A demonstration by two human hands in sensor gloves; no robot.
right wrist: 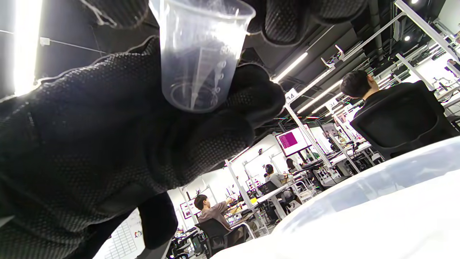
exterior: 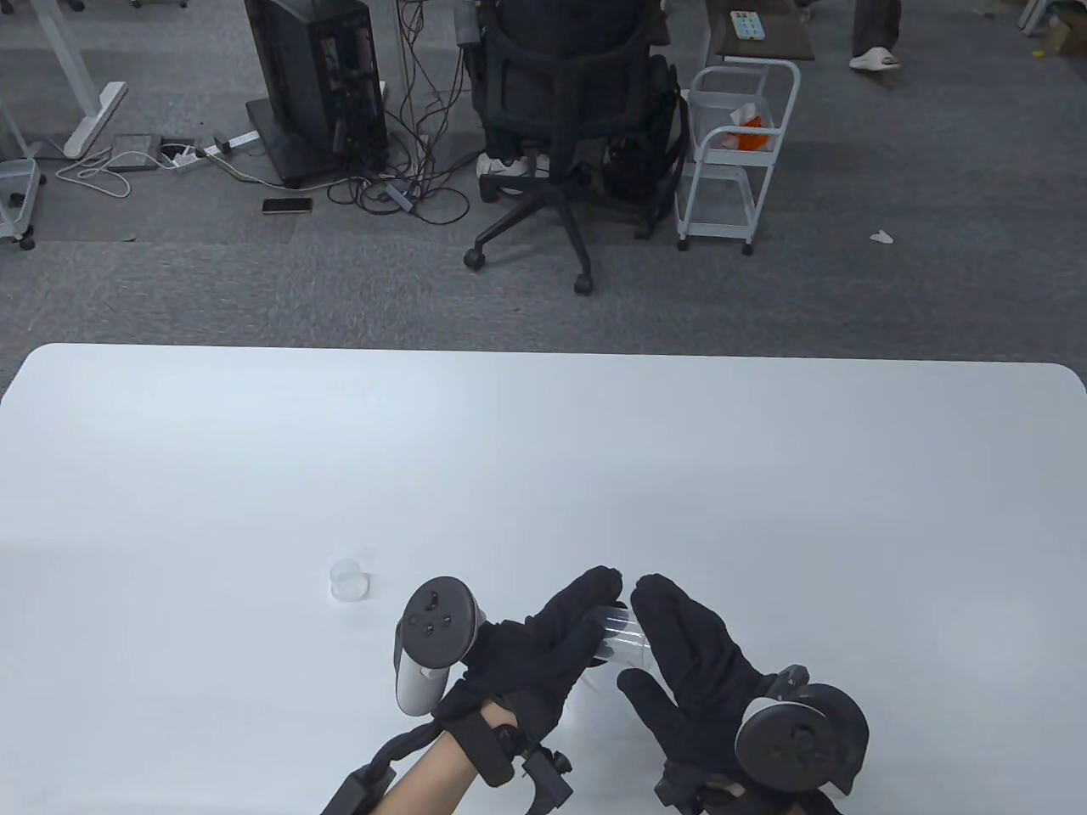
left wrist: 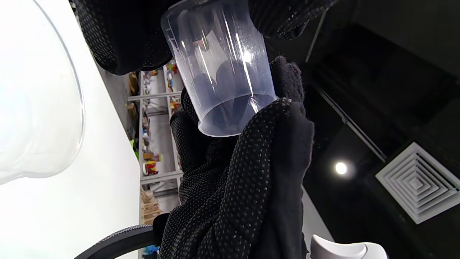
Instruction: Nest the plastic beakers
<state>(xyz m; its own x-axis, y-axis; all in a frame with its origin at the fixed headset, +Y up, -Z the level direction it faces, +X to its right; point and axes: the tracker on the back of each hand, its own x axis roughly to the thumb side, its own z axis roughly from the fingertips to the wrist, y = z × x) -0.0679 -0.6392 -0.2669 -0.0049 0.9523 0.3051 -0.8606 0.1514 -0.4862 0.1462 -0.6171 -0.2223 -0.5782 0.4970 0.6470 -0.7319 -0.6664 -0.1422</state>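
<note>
A clear plastic beaker (exterior: 624,632) is held off the table between both gloved hands near the front edge. My left hand (exterior: 577,615) holds it from the left and my right hand (exterior: 662,624) from the right. In the left wrist view the beaker (left wrist: 222,72) is tilted, its base against the right glove (left wrist: 251,180). In the right wrist view the beaker (right wrist: 197,54) shows printed graduations and lies against the left glove (right wrist: 90,136). A larger clear beaker (left wrist: 43,108) stands close below the hands; part of it also shows in the right wrist view (right wrist: 377,194). A small clear beaker (exterior: 348,581) stands alone to the left.
The white table (exterior: 543,458) stretches away beyond the hands. Past its far edge are an office chair (exterior: 569,127), a white trolley (exterior: 734,153) and cables on the carpet.
</note>
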